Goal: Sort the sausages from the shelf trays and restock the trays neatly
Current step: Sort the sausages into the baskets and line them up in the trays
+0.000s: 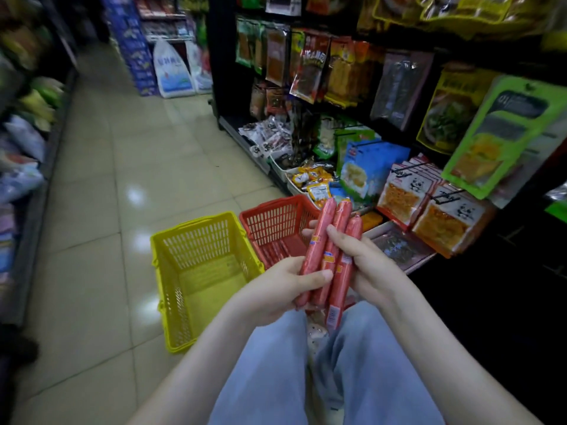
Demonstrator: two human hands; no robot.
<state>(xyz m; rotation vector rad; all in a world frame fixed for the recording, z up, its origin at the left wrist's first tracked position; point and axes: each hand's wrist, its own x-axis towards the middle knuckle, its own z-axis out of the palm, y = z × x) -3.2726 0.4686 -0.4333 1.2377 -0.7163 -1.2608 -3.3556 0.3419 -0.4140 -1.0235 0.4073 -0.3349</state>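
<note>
Red basket (274,223) holds sausages (277,250) (left hand (283,288), right hand (366,260) grip more).

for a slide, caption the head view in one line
Left hand and right hand grip red sausages near a yellow basket and a red basket.

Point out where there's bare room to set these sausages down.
Free: the yellow basket floor inside its mesh walls, and the floor tiles left of it. Crowded: the red basket beside it, partly filled, and the shelf edge under snack packets.

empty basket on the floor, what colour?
Yellow basket, left of the red basket; head view.
</note>
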